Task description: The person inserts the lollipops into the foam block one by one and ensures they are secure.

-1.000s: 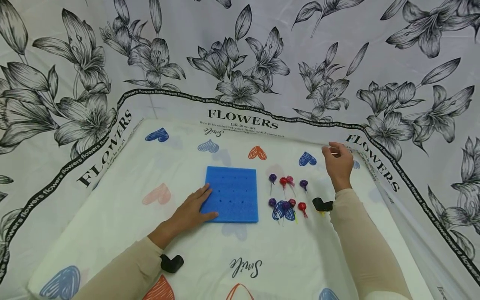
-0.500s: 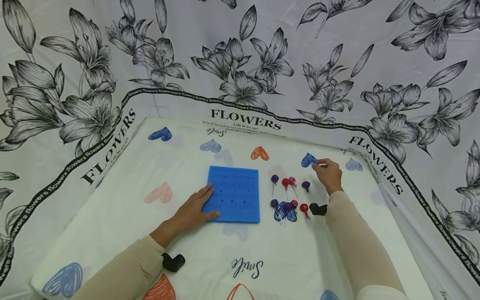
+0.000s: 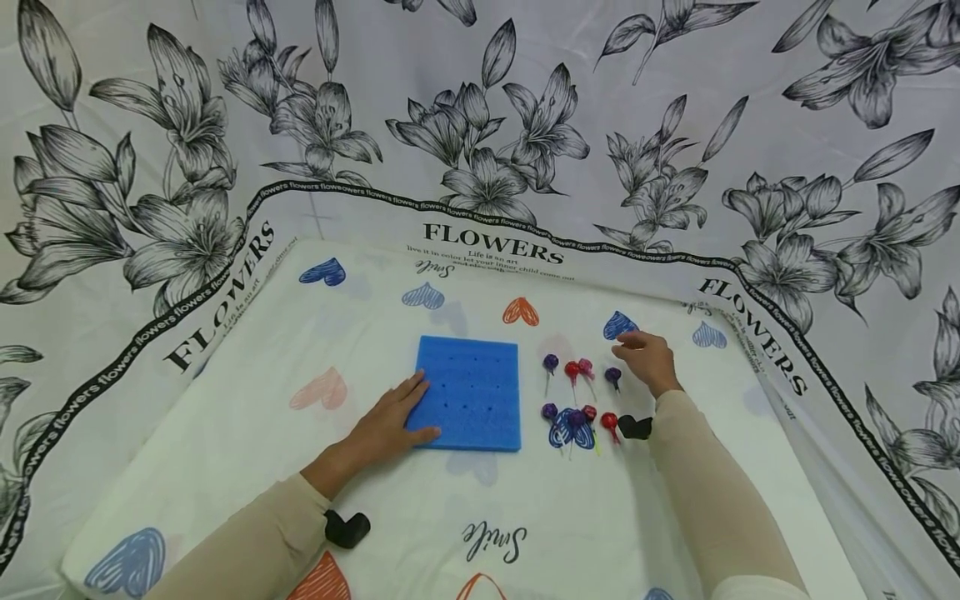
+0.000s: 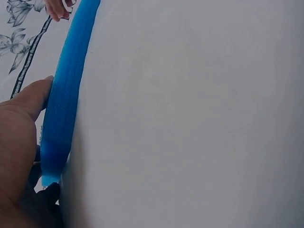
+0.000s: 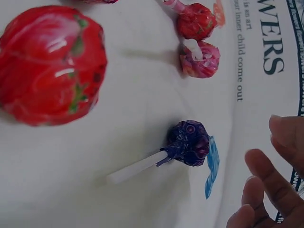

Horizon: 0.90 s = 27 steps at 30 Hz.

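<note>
The right hand (image 3: 648, 361), grip apart and empty, has come nearer the foam (image 3: 480, 373), so it is now near a lollipop (image 3: 613, 377) right of the foam; the left hand (image 3: 388, 421) rests on the foam.

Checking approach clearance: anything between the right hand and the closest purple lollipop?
Nothing visible: in the right wrist view, only heart-printed cloth separates the right hand from the purple lollipop. The other lollipops lie leftward or nearer the person.
</note>
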{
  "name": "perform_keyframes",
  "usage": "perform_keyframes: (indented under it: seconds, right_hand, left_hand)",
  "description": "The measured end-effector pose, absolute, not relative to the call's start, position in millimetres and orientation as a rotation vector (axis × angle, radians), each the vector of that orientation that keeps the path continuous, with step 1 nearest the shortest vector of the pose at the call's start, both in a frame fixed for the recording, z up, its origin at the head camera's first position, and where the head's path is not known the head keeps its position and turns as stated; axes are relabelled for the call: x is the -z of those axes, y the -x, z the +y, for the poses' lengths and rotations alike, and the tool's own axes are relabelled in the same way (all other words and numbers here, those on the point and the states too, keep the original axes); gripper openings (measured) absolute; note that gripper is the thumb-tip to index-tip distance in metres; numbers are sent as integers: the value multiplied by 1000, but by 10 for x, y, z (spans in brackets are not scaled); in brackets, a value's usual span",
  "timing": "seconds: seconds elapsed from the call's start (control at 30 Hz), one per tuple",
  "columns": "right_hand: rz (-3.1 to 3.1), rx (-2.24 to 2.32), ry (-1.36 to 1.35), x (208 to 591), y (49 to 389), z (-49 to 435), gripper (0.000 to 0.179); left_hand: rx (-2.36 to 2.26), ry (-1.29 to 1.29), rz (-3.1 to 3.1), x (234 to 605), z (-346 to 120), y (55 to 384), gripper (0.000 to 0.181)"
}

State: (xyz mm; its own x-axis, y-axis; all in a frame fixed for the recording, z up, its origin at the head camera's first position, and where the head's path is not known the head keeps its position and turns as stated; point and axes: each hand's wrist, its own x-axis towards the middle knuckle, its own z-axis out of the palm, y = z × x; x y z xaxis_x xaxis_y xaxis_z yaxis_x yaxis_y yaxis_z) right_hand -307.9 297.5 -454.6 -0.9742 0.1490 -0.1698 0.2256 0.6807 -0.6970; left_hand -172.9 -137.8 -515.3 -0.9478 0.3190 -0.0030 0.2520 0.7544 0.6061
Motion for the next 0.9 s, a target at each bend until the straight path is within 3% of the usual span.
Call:
perform_keyframes:
  seconds: [0.27, 0.9]
  right_hand:
    - [2753, 1153, -186, 4636, 3083, 3034, 42]
    - [2658, 1050, -291, 4720, 3094, 3002, 40]
  left_hand:
    - [-971, -470, 2839, 5150, -1376, 1722, 90]
    - [-977, -488, 2856, 5174, -1383, 1702, 89]
